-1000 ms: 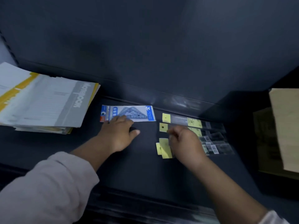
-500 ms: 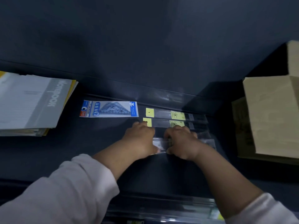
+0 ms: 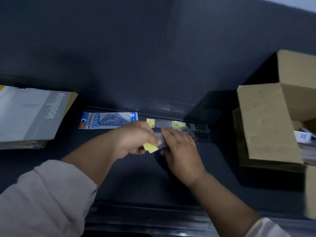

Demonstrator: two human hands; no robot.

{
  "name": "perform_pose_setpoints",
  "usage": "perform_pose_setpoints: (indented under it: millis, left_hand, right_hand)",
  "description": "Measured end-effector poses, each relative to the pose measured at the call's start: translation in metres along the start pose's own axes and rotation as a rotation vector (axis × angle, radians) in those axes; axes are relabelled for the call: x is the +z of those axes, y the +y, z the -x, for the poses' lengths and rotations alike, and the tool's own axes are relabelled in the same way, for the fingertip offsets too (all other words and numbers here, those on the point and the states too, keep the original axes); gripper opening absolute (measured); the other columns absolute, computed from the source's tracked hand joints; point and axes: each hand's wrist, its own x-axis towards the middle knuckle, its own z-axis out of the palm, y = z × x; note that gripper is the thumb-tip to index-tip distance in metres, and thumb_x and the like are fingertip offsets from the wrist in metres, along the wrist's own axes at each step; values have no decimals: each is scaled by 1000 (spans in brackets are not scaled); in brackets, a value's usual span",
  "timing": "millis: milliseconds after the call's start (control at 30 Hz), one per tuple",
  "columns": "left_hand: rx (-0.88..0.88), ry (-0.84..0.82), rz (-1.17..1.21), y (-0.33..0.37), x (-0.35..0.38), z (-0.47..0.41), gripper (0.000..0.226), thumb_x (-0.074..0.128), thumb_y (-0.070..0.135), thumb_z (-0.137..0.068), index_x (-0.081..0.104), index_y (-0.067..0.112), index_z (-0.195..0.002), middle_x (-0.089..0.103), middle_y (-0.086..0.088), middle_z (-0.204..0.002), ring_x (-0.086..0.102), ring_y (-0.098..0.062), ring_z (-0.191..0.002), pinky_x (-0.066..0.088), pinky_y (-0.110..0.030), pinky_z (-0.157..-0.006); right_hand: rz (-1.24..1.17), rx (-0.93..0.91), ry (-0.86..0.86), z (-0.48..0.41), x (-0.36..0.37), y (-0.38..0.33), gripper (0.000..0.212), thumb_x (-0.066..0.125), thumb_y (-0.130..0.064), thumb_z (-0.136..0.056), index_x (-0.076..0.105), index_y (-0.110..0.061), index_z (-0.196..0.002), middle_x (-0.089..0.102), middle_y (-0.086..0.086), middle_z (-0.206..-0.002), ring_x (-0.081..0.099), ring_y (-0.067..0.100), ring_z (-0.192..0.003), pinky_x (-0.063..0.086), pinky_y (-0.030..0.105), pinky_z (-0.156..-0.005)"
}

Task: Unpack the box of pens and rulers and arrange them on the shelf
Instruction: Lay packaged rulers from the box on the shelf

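Observation:
Clear-sleeved rulers with yellow header tags lie in a row on the dark shelf [image 3: 133, 178]; the rearmost ruler [image 3: 171, 124] rests against the back rail. My left hand [image 3: 135, 139] grips the yellow-tagged end of a ruler pack [image 3: 150, 147], lifted a little off the shelf. My right hand [image 3: 181, 147] lies with straight fingers on the clear sleeve of the same pack. A blue and white set-square pack [image 3: 106, 120] lies flat to the left. The open cardboard box [image 3: 266, 124] stands at the right, with packs showing inside.
A stack of notebooks [image 3: 32, 117] fills the shelf's left end. The shelf's back panel [image 3: 153, 57] rises just behind the rulers. A glossy front rail [image 3: 145, 218] runs along the near edge. A box flap [image 3: 310, 192] hangs at the far right.
The view has swung right, showing more of the box. My left hand has lifted the yellow-tagged end of a ruler pack off the shelf, and my right hand has flattened on its sleeve.

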Motion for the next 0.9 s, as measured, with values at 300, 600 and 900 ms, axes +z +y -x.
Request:
perform_pose_setpoints:
  millis: [300, 600, 900]
  left_hand:
    - [96, 336, 196, 38, -16, 17, 33, 49, 43, -96, 58, 17, -114, 66, 0, -100, 62, -15, -94, 52, -32, -76]
    - [-113, 229, 67, -11, -7, 3, 18, 70, 23, -85, 61, 18, -101, 66, -2, -102, 62, -17, -91, 50, -31, -66]
    - [44, 303, -92, -15, 20, -31, 25, 72, 8, -80, 62, 19, -101, 62, 0, -90, 56, -10, -74, 43, -20, -59]
  right_hand:
    - [-1260, 573, 428, -41, -55, -13, 13, 51, -9, -96, 55, -19, -90, 67, 3, -91, 67, 11, -81, 56, 30, -75]
    - [-1936, 1155, 306, -26, -29, -5, 24, 54, -4, -95, 57, -4, -119, 70, 16, -104, 70, 25, -88, 59, 36, -64]
    - [-1591, 1399, 183, 0, -16, 25, 11, 58, -19, -95, 63, -11, -88, 59, 6, -71, 54, 13, -57, 42, 17, -38]
